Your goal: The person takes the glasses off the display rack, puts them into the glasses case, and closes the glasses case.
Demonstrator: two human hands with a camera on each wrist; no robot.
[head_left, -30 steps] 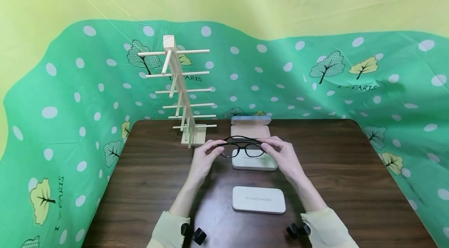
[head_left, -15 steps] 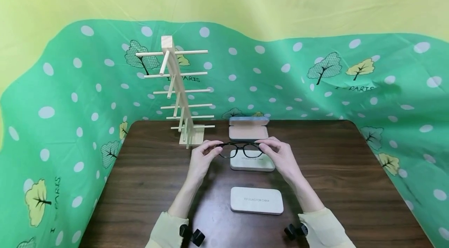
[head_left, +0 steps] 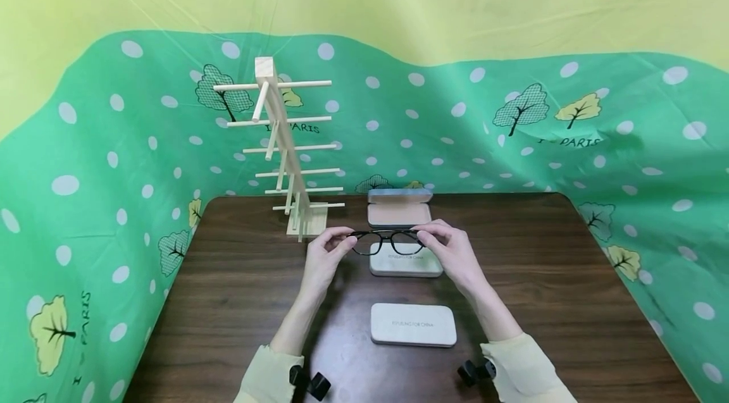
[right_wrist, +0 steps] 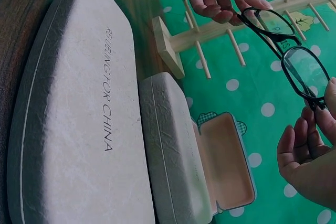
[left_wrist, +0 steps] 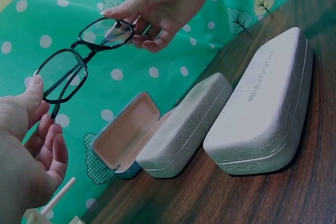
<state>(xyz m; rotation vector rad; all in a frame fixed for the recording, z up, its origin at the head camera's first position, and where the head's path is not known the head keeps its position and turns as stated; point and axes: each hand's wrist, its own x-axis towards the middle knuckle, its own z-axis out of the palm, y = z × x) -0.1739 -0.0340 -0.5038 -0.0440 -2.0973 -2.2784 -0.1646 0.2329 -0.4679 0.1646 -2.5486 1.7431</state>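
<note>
Glasses [head_left: 389, 242] with a black frame hang in the air above the middle of the bench [head_left: 558, 276], held level between both hands. The left hand [head_left: 323, 255] pinches the frame's left end, thumb and fingers [left_wrist: 37, 92] closed on the hinge, while the right hand [head_left: 450, 248] pinches the other end in the same way, fingers [right_wrist: 329, 115] clamped on the rim. Directly under the glasses lies an open case [head_left: 403, 240], its lid raised toward the far edge of the bench and its pale pink lining showing. A closed case [head_left: 413, 325], light grey with printed lettering, lies nearer the front edge, just apart from the open one and between the two forearms. A wooden rack [head_left: 287, 150] with rows of thin dowels stands near the far left corner of the bench, left of the open case. Green cloth [head_left: 512, 137] with white dots and printed trees rises behind and beside the bench.
</note>
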